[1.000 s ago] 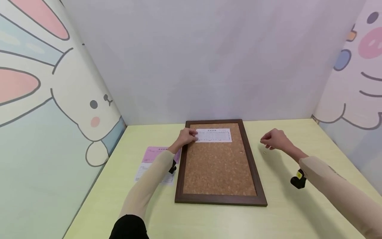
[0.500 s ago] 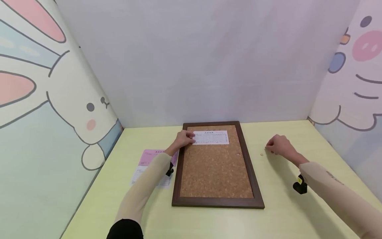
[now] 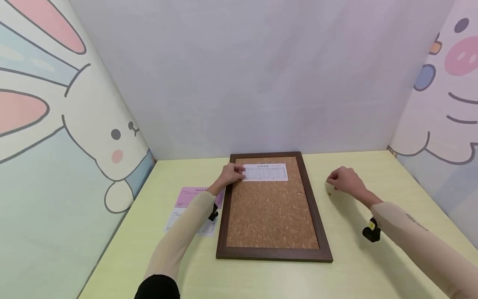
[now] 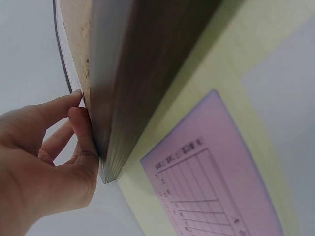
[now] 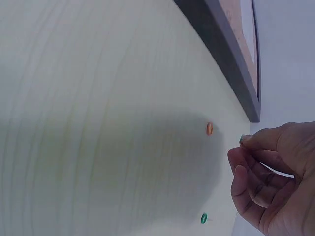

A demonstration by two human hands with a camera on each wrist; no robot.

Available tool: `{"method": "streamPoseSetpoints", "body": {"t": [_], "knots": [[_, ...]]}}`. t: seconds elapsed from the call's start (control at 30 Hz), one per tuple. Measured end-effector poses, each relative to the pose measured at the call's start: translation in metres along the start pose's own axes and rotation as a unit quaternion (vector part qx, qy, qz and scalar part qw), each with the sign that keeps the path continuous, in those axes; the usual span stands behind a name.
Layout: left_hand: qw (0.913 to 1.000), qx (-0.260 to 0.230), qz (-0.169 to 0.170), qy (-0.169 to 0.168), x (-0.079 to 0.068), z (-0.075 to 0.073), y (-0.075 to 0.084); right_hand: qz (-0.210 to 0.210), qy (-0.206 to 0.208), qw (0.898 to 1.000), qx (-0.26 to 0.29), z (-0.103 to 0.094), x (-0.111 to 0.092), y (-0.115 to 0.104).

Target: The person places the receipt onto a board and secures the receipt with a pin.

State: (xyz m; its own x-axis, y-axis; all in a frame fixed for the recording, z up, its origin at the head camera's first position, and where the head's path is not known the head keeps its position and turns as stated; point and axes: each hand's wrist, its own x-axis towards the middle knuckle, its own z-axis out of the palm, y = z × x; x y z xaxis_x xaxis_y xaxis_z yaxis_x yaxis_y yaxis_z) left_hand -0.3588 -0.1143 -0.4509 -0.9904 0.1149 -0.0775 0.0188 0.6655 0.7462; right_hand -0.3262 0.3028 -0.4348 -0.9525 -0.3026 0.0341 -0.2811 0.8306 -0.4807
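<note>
Head view: my right grip (image 3: 345, 181) has edged toward the corkboard (image 3: 272, 216); my left grip (image 3: 230, 174) pinches a white slip (image 3: 266, 172) on it. Left wrist: pink slip (image 4: 211, 167) on the worktop (image 4: 231, 54). Right wrist: I pinch a tiny green piece (image 5: 241, 139).

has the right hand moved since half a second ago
Yes, slightly left: in the head view, the right hand has come nearer to the corkboard frame, still to its right.

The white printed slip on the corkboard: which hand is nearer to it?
Left: the left hand touches the left edge of the white slip; the right hand is apart, over the table, right of the corkboard.
</note>
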Motion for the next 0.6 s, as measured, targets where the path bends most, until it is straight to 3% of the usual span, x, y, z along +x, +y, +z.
{"method": "streamPoseSetpoints", "body": {"t": [0.3,0.6], "knots": [[1.0000,-0.004,0.001,0.005,-0.002,-0.001,-0.001,-0.064,-0.029,0.994,0.085,0.021,0.010,-0.047],[0.9999,-0.002,0.011,0.012,-0.008,0.002,0.003,-0.108,-0.157,0.973,0.134,0.043,0.017,-0.075]]}}
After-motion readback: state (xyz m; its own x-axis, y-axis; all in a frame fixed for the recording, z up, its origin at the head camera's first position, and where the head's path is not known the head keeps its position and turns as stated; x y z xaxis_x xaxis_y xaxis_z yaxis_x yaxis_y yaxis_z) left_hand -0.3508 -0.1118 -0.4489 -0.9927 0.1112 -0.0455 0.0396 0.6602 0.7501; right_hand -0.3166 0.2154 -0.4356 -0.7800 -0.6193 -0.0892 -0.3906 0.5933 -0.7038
